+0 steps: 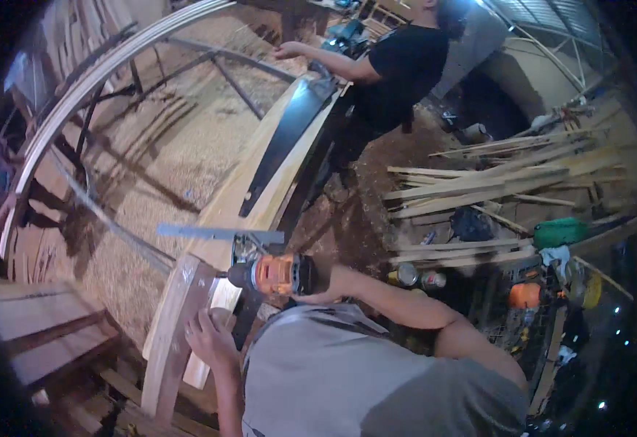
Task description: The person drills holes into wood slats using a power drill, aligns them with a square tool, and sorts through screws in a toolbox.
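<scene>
An orange and black cordless drill (pixel 274 275) is in my right hand (pixel 327 284), its fingers wrapped round the handle and mostly hidden. The drill's black chuck points left at the upper part of a wooden beam (pixel 172 335); I cannot tell whether the bit touches the wood. My left hand (pixel 215 336) grips the right edge of that beam, with fingertips on its upper face. Just beyond the drill, a metal straightedge (pixel 216 231) lies across a wide plank (pixel 213 251). Farther along the plank rests a handsaw (pixel 289 138). A paler wood piece (pixel 223 298) sits between beam and drill.
Another person (pixel 406 65) in a dark top stands at the plank's far end. A long curved wooden strip (pixel 78 116) on a metal frame arcs at the left. Stacked boards (pixel 478 186), cans (pixel 406 274), a green container (pixel 559 231) and another orange tool (pixel 524 295) are on the right.
</scene>
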The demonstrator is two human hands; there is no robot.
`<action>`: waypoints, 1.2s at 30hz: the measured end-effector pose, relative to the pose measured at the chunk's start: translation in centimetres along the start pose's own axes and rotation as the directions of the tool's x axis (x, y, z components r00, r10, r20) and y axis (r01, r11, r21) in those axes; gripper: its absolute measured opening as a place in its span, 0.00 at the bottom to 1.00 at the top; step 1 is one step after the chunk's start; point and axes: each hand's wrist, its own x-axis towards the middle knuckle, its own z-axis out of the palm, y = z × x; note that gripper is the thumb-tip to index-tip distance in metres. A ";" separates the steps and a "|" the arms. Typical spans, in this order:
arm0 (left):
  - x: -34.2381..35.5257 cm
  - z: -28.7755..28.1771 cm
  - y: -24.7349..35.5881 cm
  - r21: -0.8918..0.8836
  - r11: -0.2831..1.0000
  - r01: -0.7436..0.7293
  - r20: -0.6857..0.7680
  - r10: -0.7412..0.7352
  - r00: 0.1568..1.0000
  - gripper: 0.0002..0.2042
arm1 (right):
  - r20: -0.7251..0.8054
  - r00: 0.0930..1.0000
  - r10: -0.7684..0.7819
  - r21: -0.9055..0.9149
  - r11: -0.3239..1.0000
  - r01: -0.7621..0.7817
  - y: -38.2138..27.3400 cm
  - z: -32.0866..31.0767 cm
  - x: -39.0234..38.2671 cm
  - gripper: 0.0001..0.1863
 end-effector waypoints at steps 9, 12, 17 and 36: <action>-0.2 -0.3 1.0 0.092 0.993 0.073 0.086 -0.081 0.993 0.08 | 0.086 0.970 0.229 0.014 0.973 -0.231 -3.8 -1.5 -2.2 0.22; 0.2 -0.1 2.1 0.058 0.997 0.050 0.078 -0.055 0.995 0.07 | 0.031 0.973 0.229 0.223 0.947 -0.230 4.3 2.4 -3.0 0.25; 2.1 -3.3 4.3 -0.658 0.460 0.596 0.578 -0.200 0.791 0.12 | -0.164 0.965 -0.206 0.163 0.959 0.233 3.7 1.7 -3.2 0.25; 7.5 -4.7 10.4 -0.628 -0.572 0.528 0.662 -0.036 0.749 0.09 | -0.137 0.890 -0.435 0.029 0.896 0.442 -4.7 -5.7 -3.6 0.14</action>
